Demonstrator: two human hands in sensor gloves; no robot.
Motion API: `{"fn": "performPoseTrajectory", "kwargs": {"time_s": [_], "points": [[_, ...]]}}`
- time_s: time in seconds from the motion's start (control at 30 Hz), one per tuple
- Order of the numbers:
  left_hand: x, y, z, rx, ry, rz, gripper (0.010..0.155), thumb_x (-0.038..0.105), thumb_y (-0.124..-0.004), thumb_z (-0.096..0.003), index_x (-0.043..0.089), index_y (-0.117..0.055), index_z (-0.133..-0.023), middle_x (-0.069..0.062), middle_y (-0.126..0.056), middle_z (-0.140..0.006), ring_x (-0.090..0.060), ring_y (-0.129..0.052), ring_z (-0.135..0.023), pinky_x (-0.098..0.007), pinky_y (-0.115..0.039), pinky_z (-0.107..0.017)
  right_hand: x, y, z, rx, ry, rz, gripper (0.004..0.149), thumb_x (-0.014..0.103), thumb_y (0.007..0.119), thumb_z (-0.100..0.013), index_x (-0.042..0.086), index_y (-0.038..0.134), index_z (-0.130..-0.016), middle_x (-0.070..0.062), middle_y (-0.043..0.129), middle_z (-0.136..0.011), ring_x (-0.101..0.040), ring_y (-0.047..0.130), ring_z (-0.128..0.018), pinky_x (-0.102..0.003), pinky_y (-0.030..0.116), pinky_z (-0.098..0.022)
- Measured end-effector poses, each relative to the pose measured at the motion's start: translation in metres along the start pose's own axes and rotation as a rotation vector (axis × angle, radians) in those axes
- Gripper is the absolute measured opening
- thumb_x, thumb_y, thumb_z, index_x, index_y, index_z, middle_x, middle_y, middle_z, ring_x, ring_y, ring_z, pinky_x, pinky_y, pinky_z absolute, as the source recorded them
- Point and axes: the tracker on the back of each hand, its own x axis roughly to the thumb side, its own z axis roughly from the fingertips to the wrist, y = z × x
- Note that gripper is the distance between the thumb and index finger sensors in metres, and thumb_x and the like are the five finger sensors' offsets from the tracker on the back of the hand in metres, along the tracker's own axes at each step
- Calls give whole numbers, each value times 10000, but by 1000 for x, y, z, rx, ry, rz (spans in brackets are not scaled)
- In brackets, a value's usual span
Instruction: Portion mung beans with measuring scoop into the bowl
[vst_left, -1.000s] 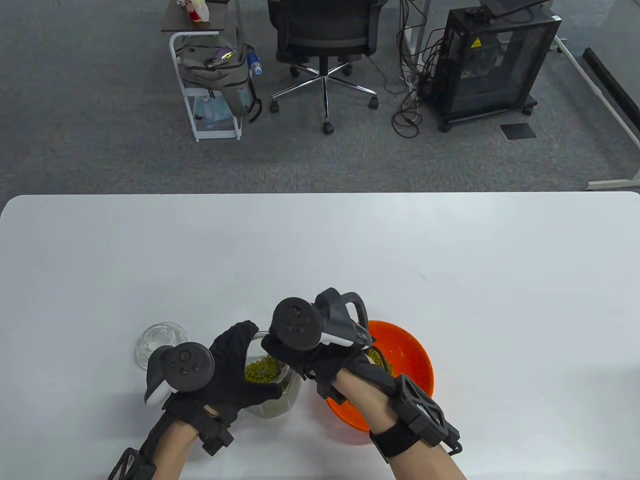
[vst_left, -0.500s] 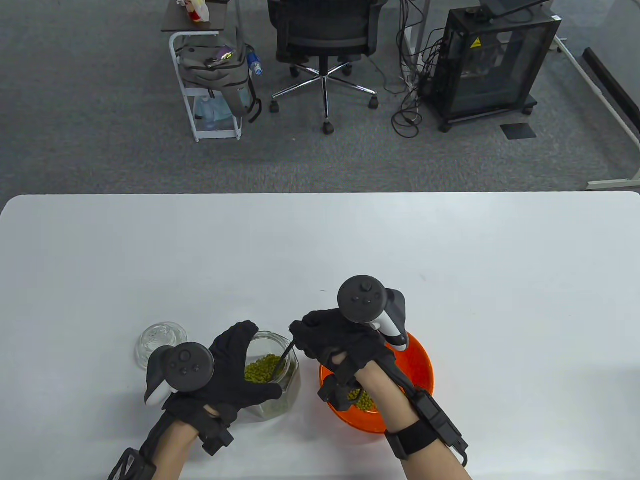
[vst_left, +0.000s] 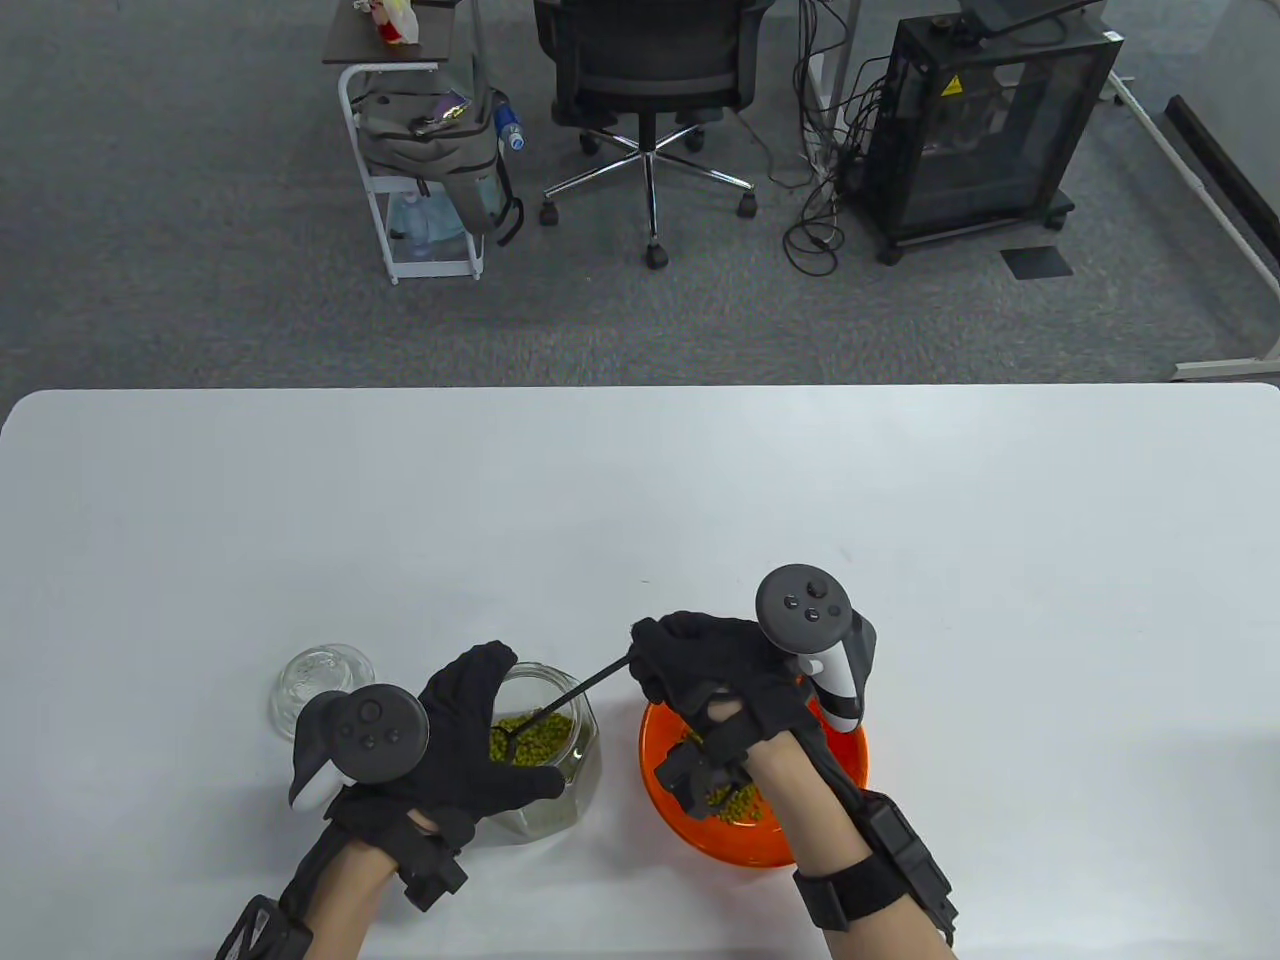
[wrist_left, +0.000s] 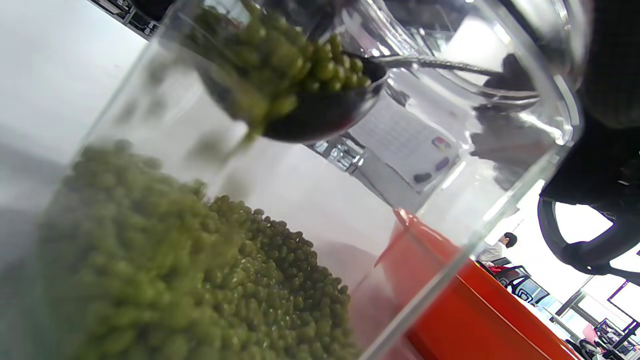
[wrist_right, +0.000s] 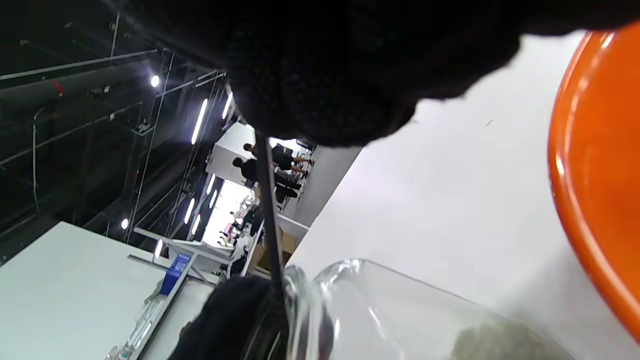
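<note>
A glass jar (vst_left: 545, 755) of mung beans (vst_left: 535, 738) is gripped by the left hand (vst_left: 450, 745), whose fingers are curled round its side. Just to the right of the jar stands an orange bowl (vst_left: 845, 755), already holding some beans. Above that bowl's near-jar rim, the right hand (vst_left: 715, 675) is seen with fingers clenched on the thin handle of a measuring scoop (vst_left: 560, 705), which slants down into the jar's mouth. In the left wrist view the scoop's dark cup (wrist_left: 310, 107) is shown heaped with beans, raised clear of the pile (wrist_left: 165, 270) in the jar, a few beans spilling over its edge. A glass lid (vst_left: 322, 685) lies on the white table (vst_left: 640, 500), just left of the jar.
</note>
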Motion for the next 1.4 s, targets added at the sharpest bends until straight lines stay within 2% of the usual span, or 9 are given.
{"fn": "performPoseTrajectory", "kwargs": {"time_s": [0.43, 1.07, 1.4], "points": [[0, 0, 0, 0, 1, 1, 1263, 839, -894, -386, -3, -278, -1099, -313, -369, -1139, -601, -523, -1025, -715, -533, -726, -14, -23, 9, -49, -16, -127, 432, 431, 792, -492, 58, 980, -602, -133, 1027, -456, -239, 974, -255, -400, 847, -244], [0, 0, 0, 2, 1, 4, 1264, 841, -894, -384, 1, -278, -1100, -313, -369, -1139, -600, -523, -1025, -714, -534, -726, -25, -52, 14, -61, -4, -227, 433, 433, 791, -494, 57, 980, -602, -134, 1027, -454, -238, 974, -252, -399, 847, -242], [0, 0, 0, 2, -1, 2, 1265, 843, -892, -384, -1, -278, -1099, -314, -369, -1138, -600, -524, -1024, -714, -535, -726, -34, -79, 21, -72, -7, -318, 433, 434, 790, -496, 59, 979, -603, -132, 1027, -457, -237, 973, -255, -398, 847, -242]]}}
